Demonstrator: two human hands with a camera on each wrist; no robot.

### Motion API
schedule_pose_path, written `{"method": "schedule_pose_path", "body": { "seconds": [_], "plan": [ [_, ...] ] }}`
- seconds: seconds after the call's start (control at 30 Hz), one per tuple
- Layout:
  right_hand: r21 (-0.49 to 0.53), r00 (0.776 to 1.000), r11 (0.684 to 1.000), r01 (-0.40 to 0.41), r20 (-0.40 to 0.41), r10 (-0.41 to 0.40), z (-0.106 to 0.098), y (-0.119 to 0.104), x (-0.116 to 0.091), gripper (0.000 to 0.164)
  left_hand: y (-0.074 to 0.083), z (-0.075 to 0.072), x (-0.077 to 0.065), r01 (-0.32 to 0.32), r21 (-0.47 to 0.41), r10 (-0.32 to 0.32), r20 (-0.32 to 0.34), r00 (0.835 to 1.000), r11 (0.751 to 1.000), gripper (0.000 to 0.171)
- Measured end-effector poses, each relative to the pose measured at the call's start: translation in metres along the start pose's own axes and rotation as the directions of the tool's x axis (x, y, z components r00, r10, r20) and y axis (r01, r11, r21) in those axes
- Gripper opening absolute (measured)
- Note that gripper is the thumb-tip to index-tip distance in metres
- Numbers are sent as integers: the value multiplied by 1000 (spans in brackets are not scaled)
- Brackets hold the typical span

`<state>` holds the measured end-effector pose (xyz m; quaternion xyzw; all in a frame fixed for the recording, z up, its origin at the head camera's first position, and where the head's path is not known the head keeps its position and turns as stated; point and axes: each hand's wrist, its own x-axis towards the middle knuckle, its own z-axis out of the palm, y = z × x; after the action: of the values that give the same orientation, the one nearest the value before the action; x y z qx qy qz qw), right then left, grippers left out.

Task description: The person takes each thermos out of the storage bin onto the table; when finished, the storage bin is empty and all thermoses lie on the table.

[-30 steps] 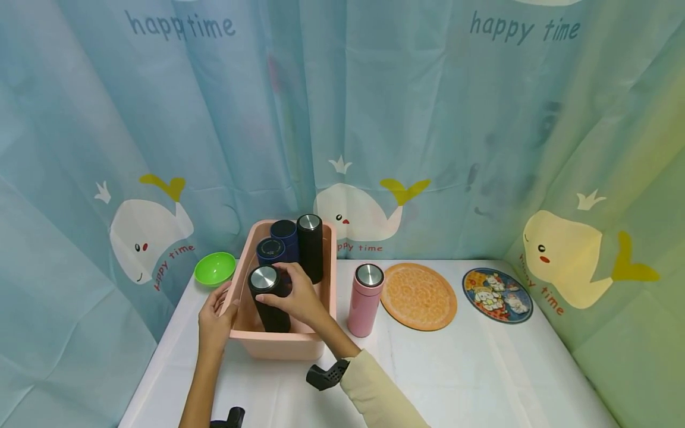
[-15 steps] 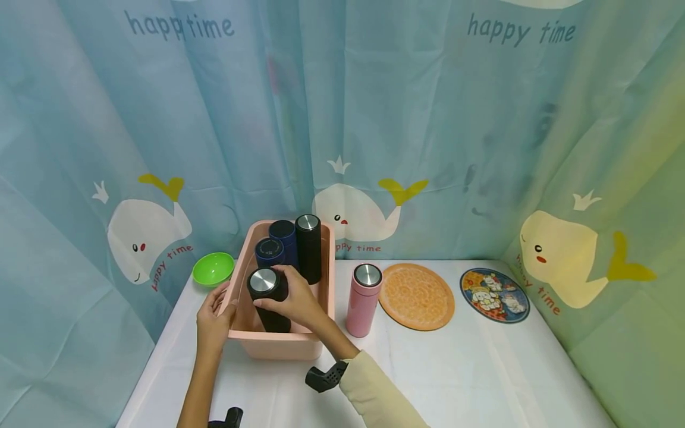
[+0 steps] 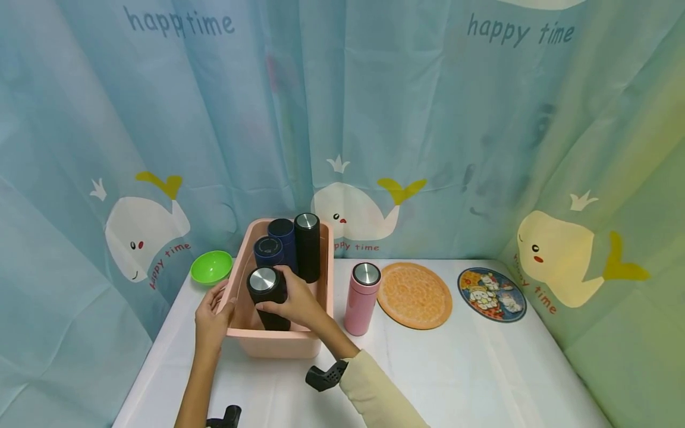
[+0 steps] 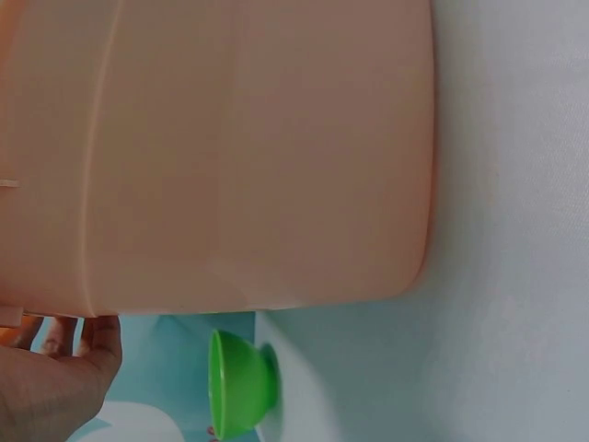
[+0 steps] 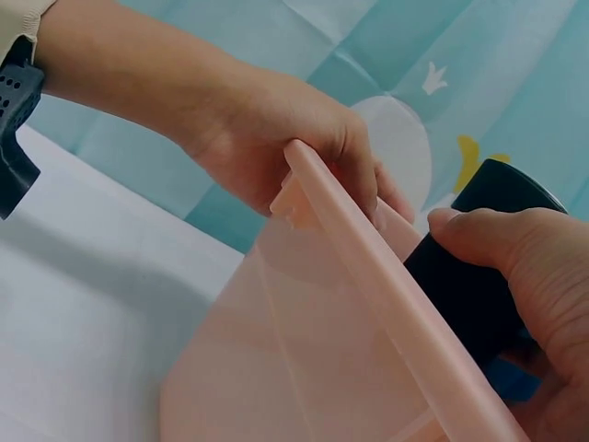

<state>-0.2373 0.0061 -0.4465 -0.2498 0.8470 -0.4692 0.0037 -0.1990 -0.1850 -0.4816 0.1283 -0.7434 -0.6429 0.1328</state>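
Black thermos [image 3: 266, 294] in near end of pink bin [image 3: 279, 346]; base contact unclear. Right grip [image 3: 297, 301] wraps its upper body, left grip [image 3: 211, 320] curls on bin rim. Probably rigid, hefty, smooth; best held below lid [image 3: 264, 279].

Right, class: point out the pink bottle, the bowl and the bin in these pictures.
Pink bottle [image 3: 361, 306]: head view, its body below the lid.
Bowl [image 4: 243, 382]: left wrist view, its outer wall.
Bin [image 3: 279, 347]: head view, outside of its near wall.

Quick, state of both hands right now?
Left hand: closed, holding the peach bin at its left rim.
Right hand: closed, holding the nearer black bottle inside the bin.
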Motion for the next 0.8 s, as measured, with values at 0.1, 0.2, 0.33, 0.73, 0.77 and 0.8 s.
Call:
{"method": "schedule_pose_path", "body": {
  "seconds": [0.1,0.2,0.33,0.73,0.77,0.8],
  "plan": [
    [0,1000,1000,-3,-13,3,0,0,0,80,0,1,0,7,-8,-7,-8,1000,1000,47],
    [12,1000,1000,0,-30,0,0,0,-1,79,0,1,0,1,-22,-2,-6,1000,1000,47],
    [17,998,1000,21,-57,-20,-1,1,-1,77,2,1,0,-5,-34,5,0,1000,999,47],
    [33,992,997,63,-107,-59,0,4,-1,74,3,1,-1,1,-27,-1,4,1000,1000,48],
    [37,992,997,64,-114,-60,0,3,-1,74,3,0,-1,4,-28,-4,2,1000,1000,48],
    [40,991,997,65,-120,-60,0,3,-1,73,3,0,-1,7,-31,-7,1,1000,999,48]
  ]
}}
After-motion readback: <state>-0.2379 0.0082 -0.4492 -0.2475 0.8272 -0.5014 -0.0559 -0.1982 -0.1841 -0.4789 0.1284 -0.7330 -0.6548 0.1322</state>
